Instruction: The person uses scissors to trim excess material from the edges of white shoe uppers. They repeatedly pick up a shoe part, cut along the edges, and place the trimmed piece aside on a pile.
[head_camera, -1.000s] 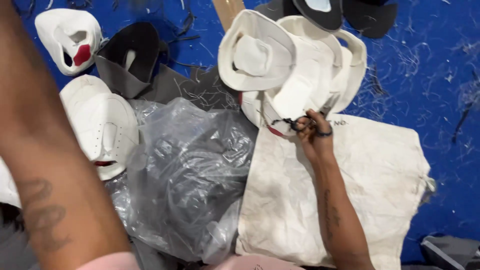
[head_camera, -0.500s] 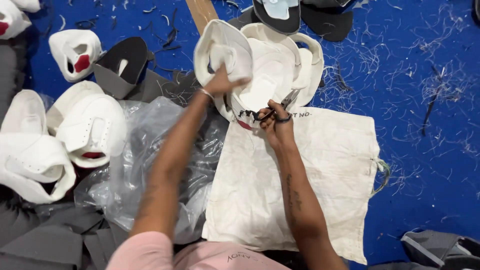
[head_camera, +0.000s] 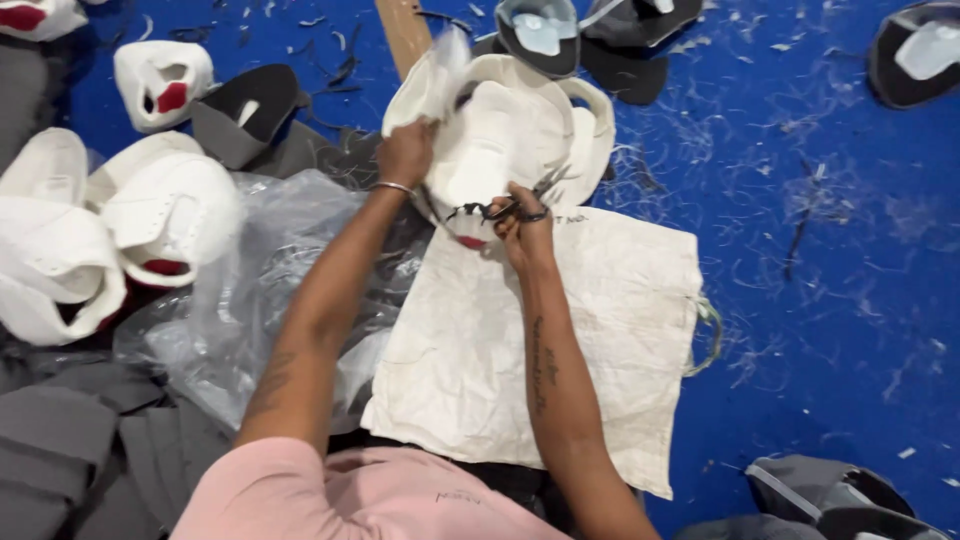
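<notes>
At the far left of the frame a heap of white moulded shoe uppers (head_camera: 110, 225) with red linings lies on the blue floor (head_camera: 820, 300), and another white upper (head_camera: 160, 80) sits at the upper left beside a black piece (head_camera: 250, 105). Below them, at the lower left, grey fabric pieces (head_camera: 60, 440) are stacked. A crumpled clear plastic bag (head_camera: 250, 290) spreads across the left centre, partly under the left forearm.

In the upper centre the left hand (head_camera: 405, 152), a thin bangle on its wrist, is closed in a pinch on the edge of a white shoe upper (head_camera: 500, 130), holding up its left flap. Just to the right, the right hand (head_camera: 522, 215) has its fingers through the handles of small dark scissors (head_camera: 505, 207), clasped tight round them; the blades lie against the lower edge of the white upper, and how far they are parted cannot be told. Under both forearms a flat off-white woven sack (head_camera: 600, 340) covers the centre. Dark soles (head_camera: 545, 30) lie along the top edge, another at the upper right corner, and thread clippings scatter over the blue floor at right.
</notes>
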